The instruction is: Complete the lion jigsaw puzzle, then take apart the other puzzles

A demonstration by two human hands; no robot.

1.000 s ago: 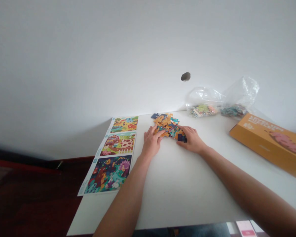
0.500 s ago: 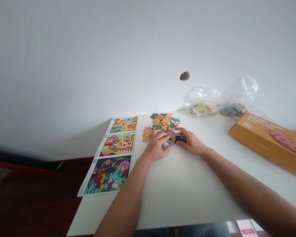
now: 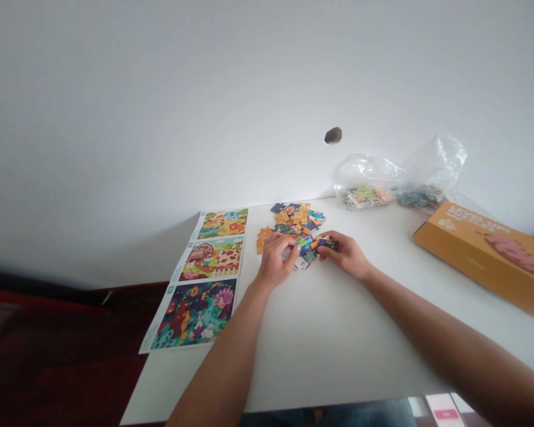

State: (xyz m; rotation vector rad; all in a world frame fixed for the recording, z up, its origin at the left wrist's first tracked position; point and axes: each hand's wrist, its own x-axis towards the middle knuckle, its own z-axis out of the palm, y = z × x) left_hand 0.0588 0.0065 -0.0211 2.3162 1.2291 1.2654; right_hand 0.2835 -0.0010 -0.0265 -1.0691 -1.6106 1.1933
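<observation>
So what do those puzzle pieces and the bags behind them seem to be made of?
The jigsaw pieces look like printed card with a matte finish, going by their flat, dull faces, though they're too small to be sure. The clear bags look like thin plastic: glossy, crinkled and see-through.

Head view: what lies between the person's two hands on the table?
In the head view, loose jigsaw puzzle pieces lie between the left hand and the right hand.

Orange, teal and navy jigsaw puzzle pieces (image 3: 291, 219) lie in a loose, overlapping, mostly flat heap.
</observation>
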